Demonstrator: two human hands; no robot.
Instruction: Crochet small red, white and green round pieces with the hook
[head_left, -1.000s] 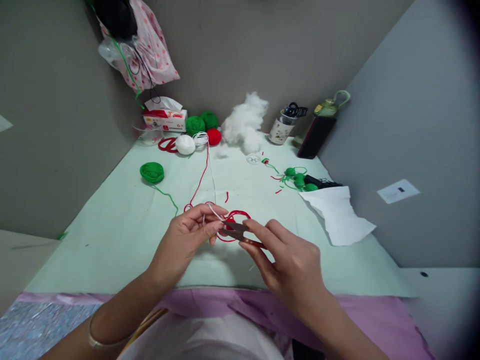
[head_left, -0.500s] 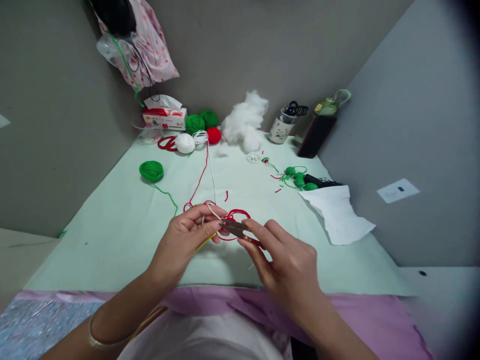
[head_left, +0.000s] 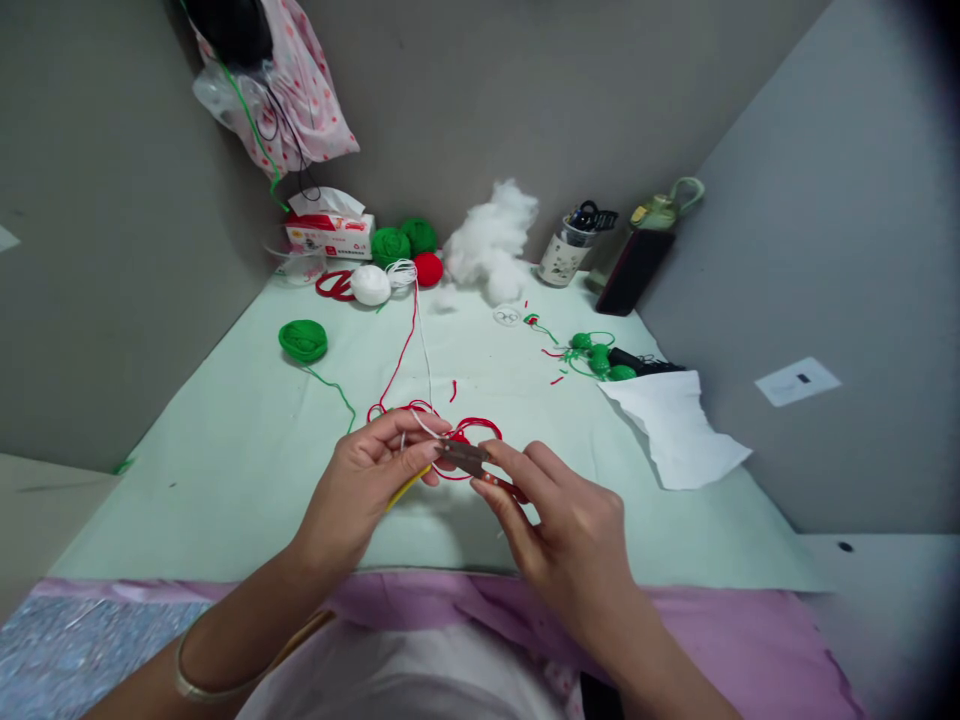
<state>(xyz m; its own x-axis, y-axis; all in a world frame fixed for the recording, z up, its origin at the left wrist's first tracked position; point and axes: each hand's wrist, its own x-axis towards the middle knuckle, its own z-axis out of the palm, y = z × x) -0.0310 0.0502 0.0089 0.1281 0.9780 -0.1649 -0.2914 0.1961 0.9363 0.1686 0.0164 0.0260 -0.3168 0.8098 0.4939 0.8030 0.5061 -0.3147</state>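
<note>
In the head view, my left hand (head_left: 370,468) is closed in a pinch on white yarn (head_left: 426,424). A thin yellow handle, seemingly a crochet hook (head_left: 407,488), sticks out beneath its thumb. My right hand (head_left: 568,510) grips small thread snips (head_left: 465,458) with dark blades and a reddish handle. Their tips point left and touch or nearly touch the yarn at my left fingertips. Loose loops of red yarn (head_left: 482,424) lie on the table just behind the snips. Whatever small piece sits between my left fingers is mostly hidden.
Red (head_left: 428,270), white (head_left: 370,286) and green yarn balls (head_left: 303,342) lie on the pale tablecloth (head_left: 232,470). Behind are white stuffing (head_left: 491,245), a tissue box (head_left: 330,236), a pen cup (head_left: 564,255) and a bottle (head_left: 656,215). Green pieces (head_left: 598,360) and white paper (head_left: 675,430) lie right.
My right hand has moved slightly left with the snips. The snip blades look closer together at the white yarn. My left hand has barely moved.
</note>
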